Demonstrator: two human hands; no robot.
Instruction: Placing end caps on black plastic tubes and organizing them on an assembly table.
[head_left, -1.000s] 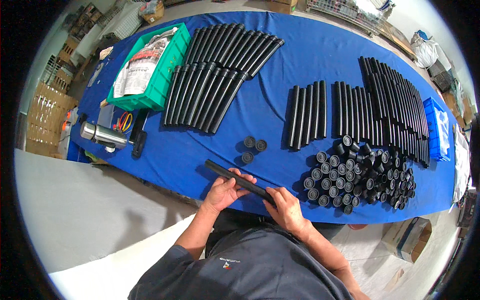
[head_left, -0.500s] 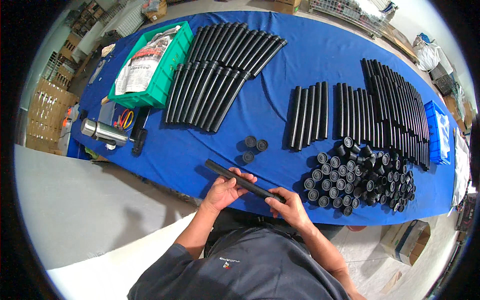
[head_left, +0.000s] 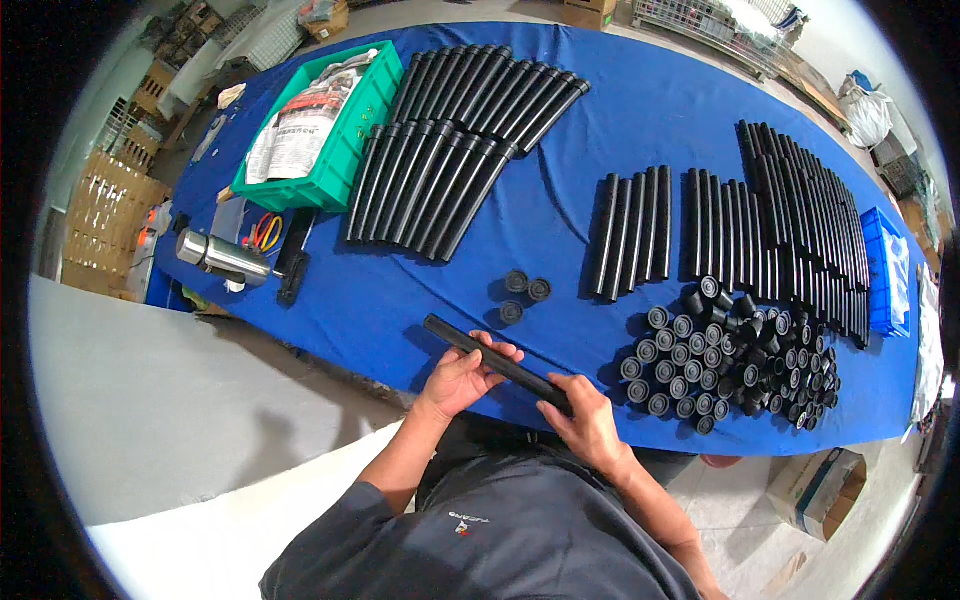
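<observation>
A black tube (head_left: 505,364) lies slantwise between my hands, above the table's near edge. My left hand (head_left: 462,376) holds it near its middle, thumb on top and fingers beneath. Around its lower right end my right hand (head_left: 585,412) is closed, hiding that tip. Three loose black round caps (head_left: 514,312) sit just beyond the tube. To the right is a heap of similar caps (head_left: 690,360). Plain black tubes (head_left: 633,235) lie in rows behind the heap. Tubes with a wider collar at one end (head_left: 430,190) are laid out at the far left.
A blue cloth (head_left: 540,200) covers the table. At the left stand a green crate (head_left: 335,190) with newspaper, a steel flask (head_left: 222,258), scissors (head_left: 266,233) and a black tool (head_left: 291,275). A blue bin (head_left: 880,300) is at the right edge; a cardboard box (head_left: 815,490) sits on the floor.
The whole view has shifted slightly, with the table's things appearing a little further right. Both hands keep hold of the tube, and my right hand's fingers have closed further over its end.
</observation>
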